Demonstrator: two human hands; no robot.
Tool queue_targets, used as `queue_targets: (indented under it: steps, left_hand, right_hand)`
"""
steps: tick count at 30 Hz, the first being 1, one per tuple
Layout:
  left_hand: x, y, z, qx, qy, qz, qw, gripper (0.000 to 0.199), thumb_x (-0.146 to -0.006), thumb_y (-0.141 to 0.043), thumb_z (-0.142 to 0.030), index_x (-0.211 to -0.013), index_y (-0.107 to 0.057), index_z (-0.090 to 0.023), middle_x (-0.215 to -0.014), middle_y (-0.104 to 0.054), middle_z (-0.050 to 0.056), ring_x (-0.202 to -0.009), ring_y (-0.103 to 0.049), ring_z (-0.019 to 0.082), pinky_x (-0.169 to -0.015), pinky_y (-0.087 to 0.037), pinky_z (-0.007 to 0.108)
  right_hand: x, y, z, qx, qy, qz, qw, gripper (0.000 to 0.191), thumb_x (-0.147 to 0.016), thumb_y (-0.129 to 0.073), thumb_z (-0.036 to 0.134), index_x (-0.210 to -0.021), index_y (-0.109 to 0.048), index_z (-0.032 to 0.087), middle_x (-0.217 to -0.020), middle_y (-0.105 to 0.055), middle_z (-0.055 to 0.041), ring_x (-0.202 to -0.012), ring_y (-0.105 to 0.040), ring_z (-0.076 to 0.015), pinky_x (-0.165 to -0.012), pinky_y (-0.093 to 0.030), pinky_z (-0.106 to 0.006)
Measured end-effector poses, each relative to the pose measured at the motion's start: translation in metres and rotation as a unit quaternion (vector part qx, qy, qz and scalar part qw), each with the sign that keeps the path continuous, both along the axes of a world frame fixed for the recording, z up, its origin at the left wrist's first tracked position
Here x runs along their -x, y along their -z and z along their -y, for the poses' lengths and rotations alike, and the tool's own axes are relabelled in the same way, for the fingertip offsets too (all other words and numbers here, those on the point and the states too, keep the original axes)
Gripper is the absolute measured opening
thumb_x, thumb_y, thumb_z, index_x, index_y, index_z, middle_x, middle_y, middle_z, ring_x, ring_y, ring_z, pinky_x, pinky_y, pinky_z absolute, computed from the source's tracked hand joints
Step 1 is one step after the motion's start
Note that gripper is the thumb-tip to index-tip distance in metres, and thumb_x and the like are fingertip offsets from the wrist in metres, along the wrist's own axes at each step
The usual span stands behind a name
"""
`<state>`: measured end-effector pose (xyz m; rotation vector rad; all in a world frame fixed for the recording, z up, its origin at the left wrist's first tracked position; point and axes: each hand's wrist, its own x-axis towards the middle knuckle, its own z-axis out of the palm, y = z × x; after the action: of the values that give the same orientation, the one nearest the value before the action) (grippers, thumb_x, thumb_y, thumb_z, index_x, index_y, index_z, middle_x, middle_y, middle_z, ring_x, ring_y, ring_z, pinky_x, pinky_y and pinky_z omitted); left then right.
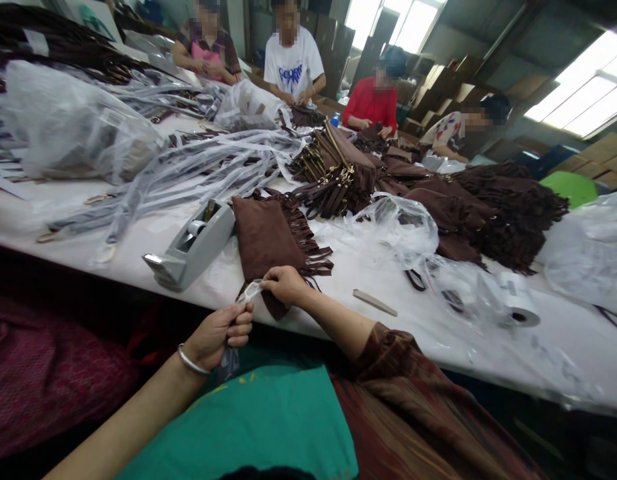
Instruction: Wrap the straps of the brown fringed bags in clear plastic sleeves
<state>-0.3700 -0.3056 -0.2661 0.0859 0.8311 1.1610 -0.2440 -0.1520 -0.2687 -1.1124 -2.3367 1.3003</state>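
Note:
Near the table's front edge, my left hand [223, 333] is closed around a strap in clear plastic wrap [229, 360], whose lower end hangs below the fist. The wrapped upper end [252, 289] runs between both hands. My right hand [284, 285] pinches that end between thumb and fingers. Just beyond my hands lies a brown fringed bag [268, 233], its lower edge close to my right fingers. To its left stands a grey tape dispenser [191, 247]. A small brown flap [274, 307] hangs by the table edge under my right hand.
Wrapped straps [188, 170] and a large plastic bag [78, 127] cover the left side. Brown bags [343, 163] are piled behind. Clear plastic [403, 223], a flat stick [375, 302] and a white roll [518, 300] lie to the right. Several people work across the table.

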Motion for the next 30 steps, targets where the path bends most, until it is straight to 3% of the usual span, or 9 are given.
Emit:
queue_targets:
  steps: [4, 7, 12, 15, 18, 20, 24, 27, 30]
  left_hand:
    - [0.002, 0.002, 0.002, 0.006, -0.014, 0.055, 0.998, 0.008, -0.09, -0.055, -0.019, -0.093, -0.052, -0.013, -0.064, -0.03, -0.008, -0.041, -0.028, 0.0, -0.036, -0.023, 0.01]
    - [0.005, -0.001, 0.004, 0.012, -0.022, 0.075, 0.997, 0.005, -0.092, -0.052, -0.018, -0.094, -0.051, -0.014, -0.064, -0.031, -0.008, -0.04, -0.03, 0.0, -0.035, -0.024, 0.01]
    - [0.004, -0.012, 0.002, 0.013, -0.042, 0.172, 0.984, 0.01, -0.097, -0.04, -0.016, -0.096, -0.05, -0.012, -0.064, -0.035, -0.007, -0.039, -0.035, 0.0, -0.034, -0.028, 0.01]
    - [0.001, -0.018, 0.0, 0.002, -0.055, 0.202, 0.978, 0.015, -0.098, -0.035, -0.018, -0.098, -0.05, -0.012, -0.063, -0.036, -0.006, -0.039, -0.037, 0.001, -0.034, -0.029, 0.01]
    - [-0.001, -0.019, 0.001, 0.007, -0.062, 0.203, 0.977, 0.017, -0.099, -0.034, -0.019, -0.097, -0.049, -0.012, -0.062, -0.036, -0.006, -0.038, -0.036, 0.001, -0.033, -0.03, 0.01]
    - [-0.003, -0.017, 0.001, 0.012, -0.063, 0.203, 0.977, 0.018, -0.099, -0.033, -0.019, -0.097, -0.049, -0.012, -0.063, -0.036, -0.006, -0.038, -0.037, 0.001, -0.033, -0.03, 0.01]
    - [-0.006, -0.014, 0.002, 0.008, -0.06, 0.205, 0.977, 0.02, -0.1, -0.032, -0.019, -0.096, -0.049, -0.011, -0.064, -0.036, -0.006, -0.038, -0.037, 0.001, -0.033, -0.029, 0.01]
    - [-0.006, -0.014, 0.002, -0.001, -0.056, 0.206, 0.977, 0.019, -0.099, -0.033, -0.019, -0.096, -0.05, -0.01, -0.063, -0.035, -0.006, -0.038, -0.037, 0.001, -0.033, -0.029, 0.011]
    - [-0.002, -0.014, 0.003, -0.015, -0.049, 0.202, 0.978, 0.017, -0.099, -0.035, -0.017, -0.095, -0.05, -0.01, -0.063, -0.035, -0.007, -0.039, -0.036, 0.001, -0.034, -0.029, 0.01]
  right_hand:
    - [-0.008, -0.002, -0.003, -0.198, -0.034, 0.11, 0.973, 0.015, -0.088, -0.058, 0.026, -0.08, -0.066, 0.017, -0.084, -0.068, -0.008, -0.078, -0.061, -0.0178, -0.073, -0.044, -0.028]
    - [-0.015, -0.009, 0.002, -0.257, -0.055, 0.121, 0.957, 0.012, -0.088, -0.056, 0.025, -0.093, -0.064, 0.018, -0.095, -0.065, -0.0085, -0.085, -0.061, -0.0187, -0.075, -0.045, -0.028]
    - [-0.009, -0.015, 0.018, -0.32, -0.122, 0.053, 0.938, 0.025, -0.083, -0.06, 0.026, -0.107, -0.059, 0.022, -0.111, -0.06, -0.0077, -0.097, -0.058, -0.0199, -0.077, -0.048, -0.028]
    - [0.002, -0.007, 0.022, -0.242, -0.054, 0.023, 0.969, 0.028, -0.079, -0.059, 0.021, -0.106, -0.057, 0.02, -0.101, -0.063, -0.0057, -0.091, -0.06, -0.0186, -0.079, -0.049, -0.03]
    - [0.009, 0.006, 0.02, -0.085, 0.039, -0.035, 0.995, 0.038, -0.071, -0.064, 0.018, -0.109, -0.056, 0.018, -0.089, -0.065, -0.0014, -0.082, -0.062, -0.0158, -0.079, -0.051, -0.029]
    - [0.011, 0.012, 0.017, 0.028, 0.065, -0.088, 0.994, 0.043, -0.067, -0.066, 0.016, -0.109, -0.056, 0.018, -0.088, -0.066, -0.0005, -0.079, -0.062, -0.0141, -0.075, -0.051, -0.027]
    - [0.012, 0.016, 0.015, 0.204, 0.052, -0.2, 0.957, 0.043, -0.066, -0.065, 0.012, -0.108, -0.057, 0.017, -0.087, -0.065, 0.0008, -0.074, -0.062, -0.0106, -0.065, -0.049, -0.021]
    - [0.009, 0.016, 0.012, 0.241, 0.019, -0.222, 0.945, 0.043, -0.067, -0.068, 0.016, -0.109, -0.058, 0.016, -0.078, -0.06, 0.0044, -0.063, -0.056, -0.0077, -0.057, -0.045, -0.019]
    - [0.005, 0.016, 0.003, 0.196, -0.019, -0.19, 0.962, 0.042, -0.068, -0.071, 0.02, -0.108, -0.059, 0.015, -0.07, -0.055, 0.0069, -0.056, -0.049, -0.0066, -0.055, -0.041, -0.019]
